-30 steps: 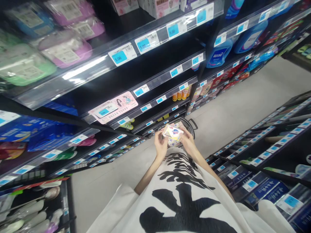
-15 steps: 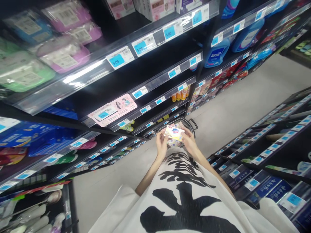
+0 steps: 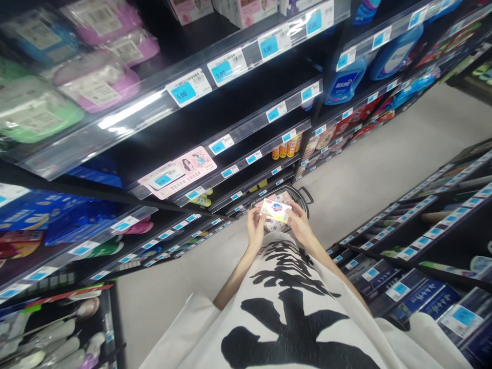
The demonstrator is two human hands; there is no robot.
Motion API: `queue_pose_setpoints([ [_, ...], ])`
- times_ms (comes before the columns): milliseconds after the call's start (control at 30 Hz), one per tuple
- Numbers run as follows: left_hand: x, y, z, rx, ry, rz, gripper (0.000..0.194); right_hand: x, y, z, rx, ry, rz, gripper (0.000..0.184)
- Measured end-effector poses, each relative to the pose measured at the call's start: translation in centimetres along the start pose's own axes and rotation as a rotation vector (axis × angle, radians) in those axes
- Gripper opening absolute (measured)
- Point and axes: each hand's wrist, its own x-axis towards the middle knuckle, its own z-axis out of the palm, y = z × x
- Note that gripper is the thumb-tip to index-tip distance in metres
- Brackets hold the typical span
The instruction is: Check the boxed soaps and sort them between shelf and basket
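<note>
A small white and yellow soap box (image 3: 275, 210) with a blue and red emblem is held up between both hands. My left hand (image 3: 255, 225) grips its left end, fingers closed on the edge. At the opposite end, my right hand (image 3: 299, 221) pinches the right edge. Beneath the box is a dark round basket (image 3: 303, 202) with a black handle. Inside it lie pale, patterned packages (image 3: 273, 225), partly covered by the box and my hands.
Dark shelves with blue-white price tags (image 3: 188, 88) run along the left. They hold wrapped pink soap dishes (image 3: 96, 84), blue bottles (image 3: 346, 82) and orange bottles (image 3: 286, 148). Lower shelves with dark blue boxes (image 3: 430, 297) border the right. Grey floor (image 3: 369, 148) stretches between them.
The view has shifted very slightly. Both hands keep the soap box in nearly the same place above the basket.
</note>
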Motion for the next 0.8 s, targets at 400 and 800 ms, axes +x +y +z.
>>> queue_pose_setpoints([
  [400, -0.01, 0.26, -0.03, 0.004, -0.017, 0.001, 0.038, -0.28, -0.4, 0.23, 0.017, 0.004, -0.014, 0.042],
  [800, 0.09, 0.57, -0.2, -0.016, -0.013, 0.028, 0.034, 0.36, -0.06, -0.46, -0.086, 0.039, -0.057, 0.053],
])
